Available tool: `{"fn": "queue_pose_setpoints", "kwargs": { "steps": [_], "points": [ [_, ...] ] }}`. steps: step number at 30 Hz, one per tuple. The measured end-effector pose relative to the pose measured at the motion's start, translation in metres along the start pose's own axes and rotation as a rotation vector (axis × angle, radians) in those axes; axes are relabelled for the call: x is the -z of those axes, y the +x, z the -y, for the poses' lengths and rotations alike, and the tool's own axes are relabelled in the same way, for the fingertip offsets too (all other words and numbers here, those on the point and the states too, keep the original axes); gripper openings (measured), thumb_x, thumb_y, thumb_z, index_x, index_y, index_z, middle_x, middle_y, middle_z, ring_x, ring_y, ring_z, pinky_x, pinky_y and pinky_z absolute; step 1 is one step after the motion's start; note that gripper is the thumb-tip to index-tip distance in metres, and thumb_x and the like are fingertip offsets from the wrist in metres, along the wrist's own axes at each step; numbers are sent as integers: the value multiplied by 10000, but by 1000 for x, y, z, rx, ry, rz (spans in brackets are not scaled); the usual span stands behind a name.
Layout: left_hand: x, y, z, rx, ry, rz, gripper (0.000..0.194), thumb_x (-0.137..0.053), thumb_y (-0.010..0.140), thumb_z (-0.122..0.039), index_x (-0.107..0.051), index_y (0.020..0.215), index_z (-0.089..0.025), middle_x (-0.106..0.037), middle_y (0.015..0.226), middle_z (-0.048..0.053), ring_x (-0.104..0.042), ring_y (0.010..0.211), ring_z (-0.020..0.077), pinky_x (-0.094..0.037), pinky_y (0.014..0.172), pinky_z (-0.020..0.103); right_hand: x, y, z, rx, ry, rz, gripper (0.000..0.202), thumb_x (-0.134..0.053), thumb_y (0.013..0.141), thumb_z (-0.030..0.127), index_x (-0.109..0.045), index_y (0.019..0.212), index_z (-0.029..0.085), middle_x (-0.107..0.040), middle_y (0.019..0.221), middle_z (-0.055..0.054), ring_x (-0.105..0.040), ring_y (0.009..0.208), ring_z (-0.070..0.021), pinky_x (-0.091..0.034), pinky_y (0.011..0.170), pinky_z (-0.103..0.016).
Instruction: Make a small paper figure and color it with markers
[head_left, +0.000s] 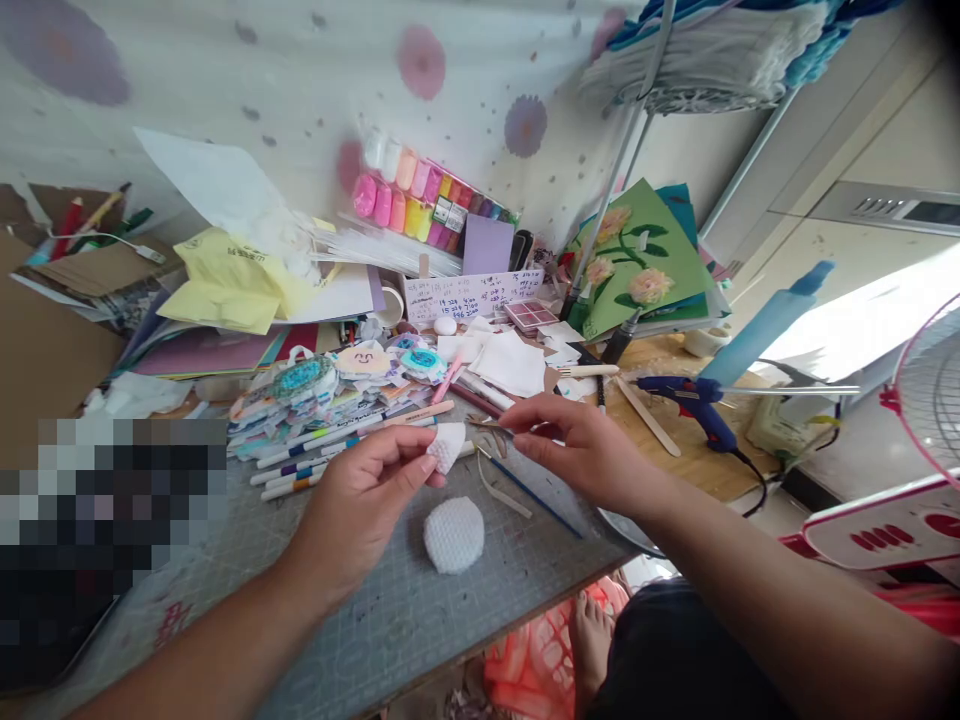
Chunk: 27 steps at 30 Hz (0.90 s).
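Pinching a small white textured piece (448, 447) between the thumb and fingers of the left hand (367, 475), holding it raised above the gray gridded surface (360, 600). Holding the right hand (577, 445) just beside it, fingers narrow, not showing clearly whether gripping a slim object (489, 427). Working above a round white textured pad (454, 536) lying flat on the surface. Facing markers (289, 454) beyond the left hand, a thin blue stick (529, 491) near the pad, and a blue glue gun (695, 402) farther right.
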<state>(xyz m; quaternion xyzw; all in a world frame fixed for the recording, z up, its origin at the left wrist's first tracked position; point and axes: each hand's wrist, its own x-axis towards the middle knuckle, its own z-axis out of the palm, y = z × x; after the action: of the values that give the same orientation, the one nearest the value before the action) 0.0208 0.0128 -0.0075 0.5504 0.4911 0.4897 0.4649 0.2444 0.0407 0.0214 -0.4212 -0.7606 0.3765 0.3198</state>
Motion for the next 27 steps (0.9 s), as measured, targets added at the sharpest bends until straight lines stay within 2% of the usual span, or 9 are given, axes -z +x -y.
{"fn": "queue_pose_setpoints", "kwargs": {
  "steps": [4, 7, 10, 14, 17, 20, 22, 24, 27],
  "points": [
    [-1, -3, -2, -2, 35, 80, 184, -657, 785, -292, -692, 948, -214, -702, 744, -2, -655, 719, 173, -525, 681, 275, -17, 2, 5, -138, 574, 128, 472, -613, 855, 372, -516, 1292, 223, -685, 880, -40, -646, 808, -180, -506, 749, -343],
    [-1, -4, -3, 12, 16, 126, 214, -659, 782, -304, -681, 975, -213, -715, 814, 16, -666, 756, 184, -530, 702, 288, -30, 8, 6, -109, 664, -21, 291, -702, 779, 311, -664, 1051, 212, -662, 792, 3, -620, 737, -141, -491, 723, -296],
    [1, -3, -1, 4, -35, 190, 231, -679, 769, -326, -661, 979, -232, -699, 856, 6, -654, 803, 185, -523, 711, 282, -34, 15, 5, -74, 535, -36, 98, -696, 753, 230, -708, 836, 178, -676, 790, -6, -610, 721, -137, -483, 722, -289],
    [3, 2, 2, 20, 27, 150, 169, -678, 756, -338, -622, 848, -207, -641, 740, -19, -599, 692, 148, -479, 629, 251, -31, 18, 2, 30, 282, 112, 277, -621, 803, 231, -695, 1064, 172, -673, 857, -25, -596, 731, -139, -474, 697, -280],
    [8, 9, 0, 39, 162, 48, 171, -632, 760, -322, -587, 869, -199, -609, 690, -31, -570, 622, 140, -444, 571, 247, -26, 15, -2, -44, -62, 101, 439, -616, 801, 216, -602, 1235, 154, -633, 745, -6, -554, 632, -136, -430, 607, -267],
    [17, 16, -3, -6, 452, -16, 163, -548, 790, -283, -577, 932, -210, -537, 575, -64, -516, 512, 142, -391, 514, 259, -25, 8, -4, -95, -390, 243, 550, -660, 730, 160, -569, 1272, 172, -644, 735, -9, -564, 637, -161, -393, 588, -271],
    [24, 21, -3, -73, 705, -23, 161, -507, 806, -257, -612, 919, -208, -530, 544, -56, -517, 502, 159, -396, 537, 289, -26, 4, -4, -81, -540, 295, 569, -629, 720, 113, -566, 1279, 193, -659, 760, -26, -572, 664, -180, -376, 592, -276],
    [31, 25, -3, -201, 907, -34, 190, -507, 812, -257, -662, 903, -196, -622, 690, 8, -596, 655, 211, -445, 641, 347, -27, 2, -4, -74, -601, 281, 562, -561, 727, 59, -572, 1271, 201, -655, 752, -31, -567, 662, -181, -366, 592, -279],
    [34, 27, 0, -492, 1010, -94, 246, -524, 828, -260, -702, 968, -161, -623, 1025, 114, -583, 985, 301, -447, 852, 447, -24, 0, -3, -79, -406, 251, 501, -528, 729, 44, -584, 1205, 189, -620, 719, -4, -543, 632, -150, -379, 600, -267]
  ]
}}
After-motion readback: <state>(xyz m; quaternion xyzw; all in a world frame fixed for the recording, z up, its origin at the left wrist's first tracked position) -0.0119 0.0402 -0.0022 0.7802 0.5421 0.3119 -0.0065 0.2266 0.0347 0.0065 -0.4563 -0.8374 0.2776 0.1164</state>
